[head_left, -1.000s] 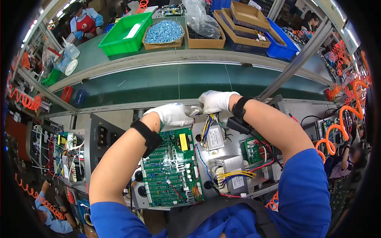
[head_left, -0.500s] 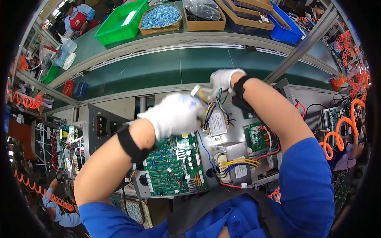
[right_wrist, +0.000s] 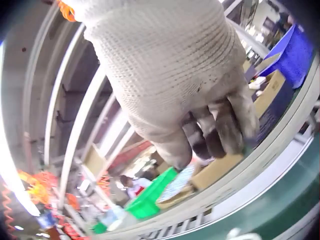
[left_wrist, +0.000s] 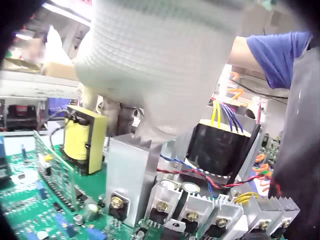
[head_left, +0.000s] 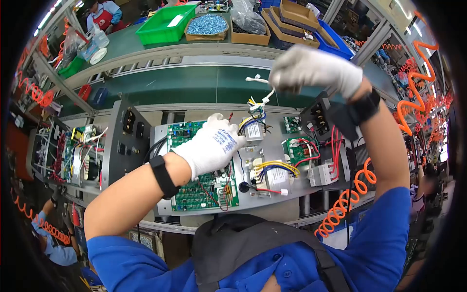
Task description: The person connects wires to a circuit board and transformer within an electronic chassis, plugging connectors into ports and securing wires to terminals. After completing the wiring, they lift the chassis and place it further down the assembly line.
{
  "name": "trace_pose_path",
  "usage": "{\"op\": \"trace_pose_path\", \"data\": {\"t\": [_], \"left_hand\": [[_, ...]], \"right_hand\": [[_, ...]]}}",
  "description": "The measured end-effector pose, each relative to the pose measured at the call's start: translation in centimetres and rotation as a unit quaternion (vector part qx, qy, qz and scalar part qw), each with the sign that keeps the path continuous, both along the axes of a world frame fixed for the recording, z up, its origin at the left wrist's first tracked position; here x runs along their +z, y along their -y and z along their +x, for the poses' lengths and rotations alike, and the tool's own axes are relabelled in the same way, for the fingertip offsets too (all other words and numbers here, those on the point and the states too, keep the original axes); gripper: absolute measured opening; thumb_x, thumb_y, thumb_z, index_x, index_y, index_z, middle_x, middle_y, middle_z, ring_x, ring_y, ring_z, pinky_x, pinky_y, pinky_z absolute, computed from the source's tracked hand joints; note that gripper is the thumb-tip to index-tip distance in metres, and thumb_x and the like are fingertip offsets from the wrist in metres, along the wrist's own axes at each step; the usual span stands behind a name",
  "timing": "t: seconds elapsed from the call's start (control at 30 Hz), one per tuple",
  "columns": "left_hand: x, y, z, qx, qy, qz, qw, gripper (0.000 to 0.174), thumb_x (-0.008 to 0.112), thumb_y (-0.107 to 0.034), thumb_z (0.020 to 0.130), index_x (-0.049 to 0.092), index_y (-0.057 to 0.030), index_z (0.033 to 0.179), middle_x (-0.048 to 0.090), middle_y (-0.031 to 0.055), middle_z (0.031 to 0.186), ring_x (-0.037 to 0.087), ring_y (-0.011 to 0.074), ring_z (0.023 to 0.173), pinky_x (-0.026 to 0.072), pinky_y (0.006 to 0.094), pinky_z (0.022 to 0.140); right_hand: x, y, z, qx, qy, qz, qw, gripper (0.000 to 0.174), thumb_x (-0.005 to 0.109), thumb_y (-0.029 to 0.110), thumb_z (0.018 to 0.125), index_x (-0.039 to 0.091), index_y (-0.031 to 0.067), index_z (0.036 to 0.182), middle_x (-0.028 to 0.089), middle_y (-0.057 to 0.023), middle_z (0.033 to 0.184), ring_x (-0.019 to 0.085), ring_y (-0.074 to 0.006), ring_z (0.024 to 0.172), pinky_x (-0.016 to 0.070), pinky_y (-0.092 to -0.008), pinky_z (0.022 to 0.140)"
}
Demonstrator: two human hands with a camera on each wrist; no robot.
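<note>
My gloved left hand (head_left: pixel 211 147) is over the green circuit board (head_left: pixel 194 193), its fingers curled round the lower part of a wire bundle (head_left: pixel 255 117) beside the labelled transformer (head_left: pixel 253 130). In the left wrist view the left hand (left_wrist: pixel 155 65) hides most of its grip behind a heat sink (left_wrist: pixel 129 175). The right hand (head_left: pixel 311 70), blurred, is raised above the bundle. A white lead (head_left: pixel 271 92) rises from the bundle close under its fingers. In the right wrist view the right hand's (right_wrist: pixel 175 80) fingers are loosely bent, with nothing visible in them.
A second transformer (head_left: pixel 277 177) with yellow and blue wires sits on the metal chassis (head_left: pixel 248 199). Another unit (head_left: pixel 116 146) stands at the left. Beyond are the green conveyor (head_left: pixel 180 87), a green bin (head_left: pixel 165 29) and cardboard boxes (head_left: pixel 250 36). Orange coiled hoses (head_left: pixel 348 197) hang at the right.
The right hand has lifted away from the bundle, up and to the right. The left hand has moved back onto the wires. The white lead now stands up above the bundle.
</note>
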State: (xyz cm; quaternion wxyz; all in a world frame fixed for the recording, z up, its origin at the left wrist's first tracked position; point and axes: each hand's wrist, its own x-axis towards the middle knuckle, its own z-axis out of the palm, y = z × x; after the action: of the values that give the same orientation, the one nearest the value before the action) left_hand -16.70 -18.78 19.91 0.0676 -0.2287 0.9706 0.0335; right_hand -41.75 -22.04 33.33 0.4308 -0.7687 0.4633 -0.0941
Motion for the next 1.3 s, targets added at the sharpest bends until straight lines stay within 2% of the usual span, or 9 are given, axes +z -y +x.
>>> {"op": "trace_pose_path", "data": {"t": [0.1, 0.23, 0.33, 0.4, 0.53, 0.77, 1.07, 1.2, 1.3], "left_hand": [[1.5, -2.4, 1.7, -0.039, -0.055, -0.106, 0.992, 0.019, 0.067, -0.018, 0.077, 0.067, -0.0109, 0.095, 0.068, 0.0131, 0.093, 0.059, 0.0308, 0.108, 0.0386, 0.0522, 0.100], [2.7, -4.0, 3.8, 0.090, -0.109, 0.019, 0.990, 0.017, 0.061, -0.021, 0.086, 0.064, -0.0090, 0.097, 0.066, 0.0163, 0.078, 0.065, 0.0329, 0.070, 0.0465, 0.0443, 0.072], [1.7, -3.9, 5.3, 0.278, -0.300, 0.345, 0.845, 0.017, 0.059, -0.016, 0.093, 0.061, -0.0015, 0.100, 0.063, 0.0036, 0.072, 0.058, 0.0105, 0.059, 0.0438, 0.0242, 0.056], [-0.2, -4.8, 5.8, 0.289, -0.438, 0.483, 0.701, 0.020, 0.055, -0.015, 0.098, 0.060, 0.0026, 0.104, 0.062, 0.0017, 0.082, 0.054, 0.0049, 0.059, 0.0435, 0.0197, 0.055], [-1.3, -6.1, 4.4, 0.353, -0.497, 0.478, 0.633, 0.019, 0.056, -0.016, 0.097, 0.061, 0.0020, 0.103, 0.063, 0.0025, 0.080, 0.055, 0.0057, 0.057, 0.0465, 0.0212, 0.055], [-4.9, -5.2, 4.2, 0.386, -0.436, 0.292, 0.759, 0.026, 0.051, -0.023, 0.099, 0.063, -0.0016, 0.107, 0.057, 0.0007, 0.071, 0.052, 0.0066, 0.057, 0.0456, 0.0244, 0.054], [-6.5, -9.1, 12.9, 0.458, -0.522, 0.349, 0.629, 0.027, 0.055, -0.012, 0.095, 0.062, -0.0014, 0.118, 0.063, 0.0031, 0.083, 0.056, 0.0068, 0.067, 0.0452, 0.0217, 0.059], [-7.6, -11.0, 12.9, 0.289, -0.397, 0.022, 0.871, 0.035, 0.061, -0.008, 0.082, 0.066, -0.0063, 0.117, 0.060, 0.0182, 0.121, 0.058, 0.0324, 0.109, 0.0456, 0.0399, 0.093], [-9.5, -11.4, 12.2, 0.266, -0.367, 0.012, 0.891, 0.042, 0.066, -0.014, 0.076, 0.063, -0.0141, 0.119, 0.053, 0.0171, 0.131, 0.046, 0.0360, 0.123, 0.0349, 0.0509, 0.099]], "right_hand": [[-3.7, -4.7, 5.2, 0.197, -0.083, 0.008, 0.977, 0.030, 0.065, 0.024, 0.087, 0.068, -0.0034, 0.099, 0.067, -0.0129, 0.079, 0.064, -0.0201, 0.076, 0.0492, -0.0336, 0.068], [-9.7, -7.5, 9.6, 0.078, -0.199, 0.055, 0.975, 0.036, 0.068, 0.032, 0.082, 0.066, 0.0016, 0.101, 0.067, -0.0104, 0.081, 0.065, -0.0234, 0.072, 0.0497, -0.0367, 0.067], [-11.5, -8.9, 10.7, -0.037, 0.039, 0.170, 0.984, 0.031, 0.067, 0.029, 0.084, 0.065, 0.0011, 0.098, 0.066, -0.0108, 0.079, 0.064, -0.0227, 0.069, 0.0502, -0.0343, 0.066], [-14.3, -8.3, 9.9, 0.183, 0.113, -0.154, 0.965, 0.029, 0.064, 0.026, 0.090, 0.064, -0.0013, 0.101, 0.068, -0.0095, 0.085, 0.064, -0.0147, 0.075, 0.0501, -0.0291, 0.070], [-13.0, -9.8, 11.0, -0.111, 0.186, 0.188, 0.958, 0.027, 0.059, 0.025, 0.095, 0.066, 0.0003, 0.104, 0.070, -0.0062, 0.091, 0.065, -0.0121, 0.080, 0.0497, -0.0250, 0.074], [-11.3, -8.2, 11.4, -0.091, -0.016, 0.062, 0.994, 0.031, 0.057, 0.028, 0.094, 0.067, -0.0013, 0.091, 0.070, -0.0080, 0.078, 0.067, -0.0155, 0.071, 0.0517, -0.0301, 0.065], [-13.4, -3.9, 12.0, 0.031, -0.308, 0.057, 0.949, 0.029, 0.061, 0.028, 0.081, 0.070, 0.0011, 0.074, 0.067, -0.0096, 0.065, 0.068, -0.0188, 0.061, 0.0523, -0.0320, 0.058], [-14.4, -3.9, 13.2, 0.044, -0.387, 0.003, 0.921, 0.033, 0.060, 0.033, 0.082, 0.072, 0.0028, 0.076, 0.067, -0.0088, 0.063, 0.068, -0.0200, 0.061, 0.0526, -0.0325, 0.060], [-13.9, -3.7, 14.1, 0.010, -0.412, 0.049, 0.910, 0.036, 0.059, 0.034, 0.084, 0.071, 0.0019, 0.075, 0.065, -0.0092, 0.061, 0.064, -0.0193, 0.053, 0.0505, -0.0315, 0.051]]}}
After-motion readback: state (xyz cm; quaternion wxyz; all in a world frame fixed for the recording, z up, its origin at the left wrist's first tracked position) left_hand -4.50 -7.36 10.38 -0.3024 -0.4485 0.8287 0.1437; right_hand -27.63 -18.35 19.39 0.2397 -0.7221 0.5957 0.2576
